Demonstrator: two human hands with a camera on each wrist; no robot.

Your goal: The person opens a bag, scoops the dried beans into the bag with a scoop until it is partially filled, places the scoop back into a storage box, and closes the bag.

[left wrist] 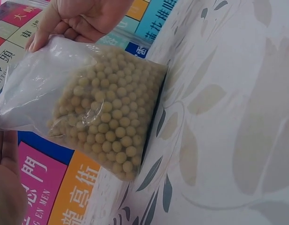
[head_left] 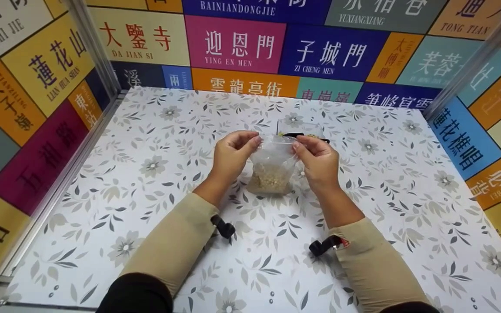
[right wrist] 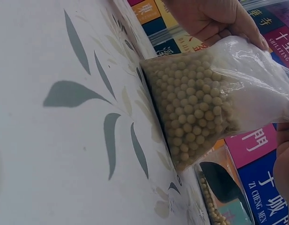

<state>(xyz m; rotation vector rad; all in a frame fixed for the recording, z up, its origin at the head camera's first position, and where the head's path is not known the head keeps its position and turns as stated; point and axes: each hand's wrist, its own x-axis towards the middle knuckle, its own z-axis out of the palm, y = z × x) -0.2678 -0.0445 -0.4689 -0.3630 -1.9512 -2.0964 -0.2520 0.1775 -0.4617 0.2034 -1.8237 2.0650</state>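
Note:
A clear plastic bag (head_left: 271, 174) part-filled with round, pale soybean-like beans (left wrist: 109, 122) stands upright on the table between both hands. My left hand (head_left: 232, 153) pinches the left corner of its top between thumb and fingers. At the opposite top corner, my right hand (head_left: 321, 161) pinches the plastic in the same way. The upper part of the bag (right wrist: 249, 89) is stretched between them, while the beans fill its lower part and its bottom rests on the table. Both wrist views show the thumbs and fingertips at the bag's top edges.
Just behind the bag and right hand is a clear box (head_left: 280, 126) with similar beans inside and a black object (right wrist: 224, 180) in it, partly hidden. A flower-patterned cloth (head_left: 155, 204) covers the table. Walls with coloured sign panels (head_left: 233, 45) stand behind and at both sides.

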